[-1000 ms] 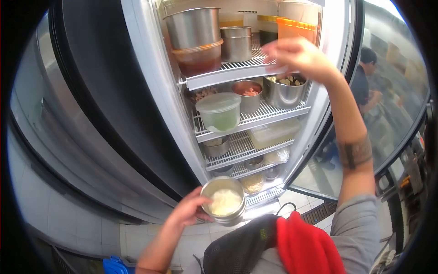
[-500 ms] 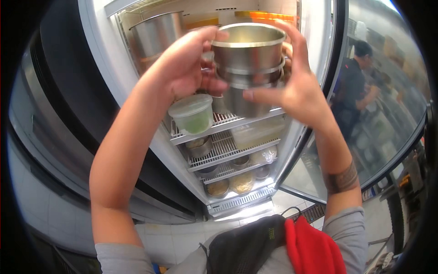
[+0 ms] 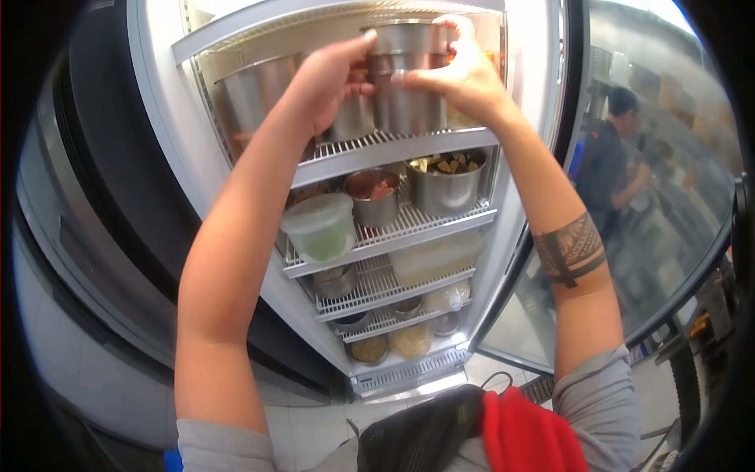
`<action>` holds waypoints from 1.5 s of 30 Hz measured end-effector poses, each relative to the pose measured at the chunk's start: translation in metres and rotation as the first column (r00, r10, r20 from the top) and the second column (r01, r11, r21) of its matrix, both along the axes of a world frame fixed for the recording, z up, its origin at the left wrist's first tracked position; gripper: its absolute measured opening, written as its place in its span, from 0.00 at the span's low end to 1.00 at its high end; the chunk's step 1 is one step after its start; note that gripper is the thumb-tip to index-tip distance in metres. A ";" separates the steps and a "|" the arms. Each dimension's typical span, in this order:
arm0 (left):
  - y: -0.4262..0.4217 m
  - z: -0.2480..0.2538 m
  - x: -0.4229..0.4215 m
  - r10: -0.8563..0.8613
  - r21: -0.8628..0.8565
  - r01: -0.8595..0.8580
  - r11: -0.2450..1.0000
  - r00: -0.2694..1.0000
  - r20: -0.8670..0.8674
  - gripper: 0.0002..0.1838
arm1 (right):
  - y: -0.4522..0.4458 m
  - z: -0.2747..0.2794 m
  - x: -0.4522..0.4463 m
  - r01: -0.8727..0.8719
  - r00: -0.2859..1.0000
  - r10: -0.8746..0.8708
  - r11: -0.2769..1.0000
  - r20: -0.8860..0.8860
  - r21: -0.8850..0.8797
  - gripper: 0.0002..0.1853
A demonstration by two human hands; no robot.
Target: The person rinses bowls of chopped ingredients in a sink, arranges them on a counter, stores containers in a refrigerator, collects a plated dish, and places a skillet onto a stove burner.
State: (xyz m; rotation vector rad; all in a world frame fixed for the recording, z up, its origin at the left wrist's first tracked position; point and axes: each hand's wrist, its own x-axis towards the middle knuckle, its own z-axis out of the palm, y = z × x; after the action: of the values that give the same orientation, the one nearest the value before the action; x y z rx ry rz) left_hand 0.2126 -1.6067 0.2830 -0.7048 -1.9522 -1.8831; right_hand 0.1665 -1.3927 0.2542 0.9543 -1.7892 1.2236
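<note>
A stack of round stainless steel pots (image 3: 409, 102) is at the front of the upper fridge shelf. It stands roughly upright, its base at the shelf's front edge; I cannot tell whether it rests fully there. My left hand (image 3: 334, 75) is closed against the stack's left side, thumb by the top rim. On the right, my right hand (image 3: 464, 79) grips it, with the thumb across the front and fingers over the upper edge. What the stacked pots contain is hidden. Another steel pot (image 3: 350, 118) sits just behind my left hand.
A large steel pot (image 3: 255, 94) stands at upper left. Below are a lidded plastic tub (image 3: 321, 224), a pot with pinkish food (image 3: 376, 206), and a pot of chopped pieces (image 3: 446, 191). The glass door (image 3: 629, 259) is open at right; a person (image 3: 613, 165) shows through it.
Both hands have carried the pot stack up and away from me, from in front of the fridge to the upper shelf. The shelf below it has come into view.
</note>
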 end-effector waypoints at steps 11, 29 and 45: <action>0.002 -0.087 -0.029 0.450 -0.404 -0.746 0.529 0.650 -0.612 0.47 | 0.004 -0.040 -0.025 0.359 0.931 -0.351 0.930 -0.097 0.085 0.47; 0.033 -0.071 -0.009 0.581 -0.566 -0.698 0.437 0.700 -0.415 0.45 | 0.037 -0.062 -0.104 0.462 0.885 -0.453 0.883 -0.106 0.081 0.20; 0.040 -0.081 -0.020 0.533 -0.619 -0.739 0.265 0.647 -0.545 0.23 | 0.060 -0.155 0.015 0.346 0.881 -0.329 0.938 -0.342 -0.011 0.15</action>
State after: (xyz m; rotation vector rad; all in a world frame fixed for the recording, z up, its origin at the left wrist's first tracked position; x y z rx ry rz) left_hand 0.1921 -1.5664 0.2023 -0.1790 -2.3653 -0.2938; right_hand 0.1815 -1.3325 0.0992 0.7818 -1.6275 0.7468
